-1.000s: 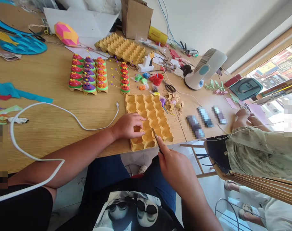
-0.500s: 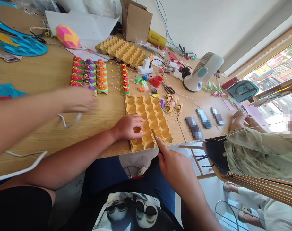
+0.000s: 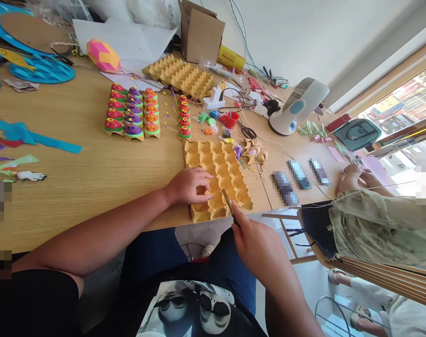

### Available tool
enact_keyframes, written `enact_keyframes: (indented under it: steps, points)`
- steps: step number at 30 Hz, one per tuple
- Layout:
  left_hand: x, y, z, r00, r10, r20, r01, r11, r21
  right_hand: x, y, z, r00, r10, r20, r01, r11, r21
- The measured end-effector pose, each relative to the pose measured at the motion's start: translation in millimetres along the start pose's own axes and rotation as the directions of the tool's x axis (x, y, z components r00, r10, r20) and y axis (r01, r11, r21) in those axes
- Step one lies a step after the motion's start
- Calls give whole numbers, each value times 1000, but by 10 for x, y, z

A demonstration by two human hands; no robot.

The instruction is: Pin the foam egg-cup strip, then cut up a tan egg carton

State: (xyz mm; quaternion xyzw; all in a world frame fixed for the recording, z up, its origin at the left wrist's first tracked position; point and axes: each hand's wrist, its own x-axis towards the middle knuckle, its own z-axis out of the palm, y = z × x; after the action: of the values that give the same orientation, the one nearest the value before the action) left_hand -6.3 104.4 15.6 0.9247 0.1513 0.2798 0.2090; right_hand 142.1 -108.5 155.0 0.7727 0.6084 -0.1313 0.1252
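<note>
A yellow cardboard egg tray (image 3: pixel 230 164) lies at the table's front edge before me. My left hand (image 3: pixel 193 185) rests on its left part, fingers curled over the ridges and gripping them, with a gap above the thumb. In my right hand (image 3: pixel 250 229) is a slim knife (image 3: pixel 227 199) with a dark handle. The index finger stretches along it, and the blade tip is over the tray's lower middle. The fingers wrapped around the handle are partly hidden.
Painted egg-cup strips (image 3: pixel 133 112) stand beyond my left arm. Scissors (image 3: pixel 247 130), cardboard scraps (image 3: pixel 251 152) and a white fan (image 3: pixel 297 105) are to the right. Another egg tray (image 3: pixel 179 77) lies at the back. A co-worker's hands (image 3: pixel 356 173) are at far right.
Another person's arm, which reached in from the left with a white cord, has withdrawn from the table. My hands, the knife and the egg tray stay nearly in place.
</note>
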Motion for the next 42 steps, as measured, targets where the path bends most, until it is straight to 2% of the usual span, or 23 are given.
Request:
enact_keyframes:
  steps: [37,42]
  points:
    - [3,12,-9,1000,-11,5,11,1000,8,-4,-73,95,1000,8,11,-7,999,-53]
    - [6,15,-15,1000,-23,10,23,1000,1,-23,-110,106,999,26,41,-23,997,-70]
